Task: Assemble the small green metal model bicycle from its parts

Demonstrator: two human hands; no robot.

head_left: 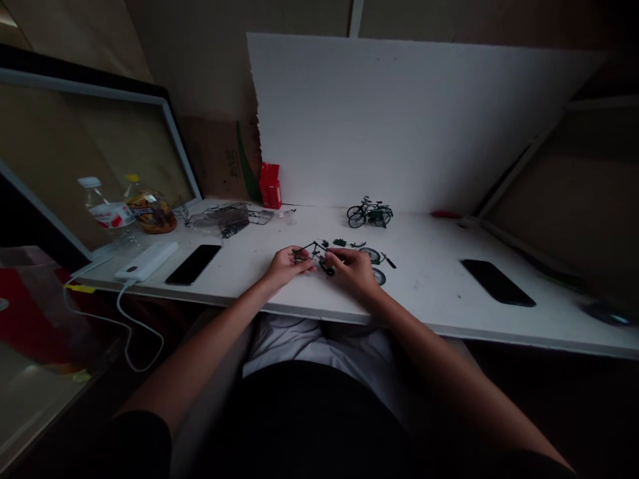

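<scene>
My left hand (288,265) is closed on a thin dark model bicycle frame (308,247) just above the white table. My right hand (353,267) pinches the other end of that frame between thumb and fingers. What else its fingers may hold is too small to make out. Under and beside the right hand lie two small spoked wheels (370,254), partly covered by the hand. Around them are a dark pedal-like bar (388,261) and small black parts (340,242). Farther back, assembled model bicycles (369,213) stand upright close together.
On the left are a black phone (194,265), a white power bank (146,261) with a cable, two bottles (150,209) and plastic bags with part sprues (224,218). A red box (270,185) stands behind. Another dark phone (498,283) lies right. A white board (399,126) rises at the back.
</scene>
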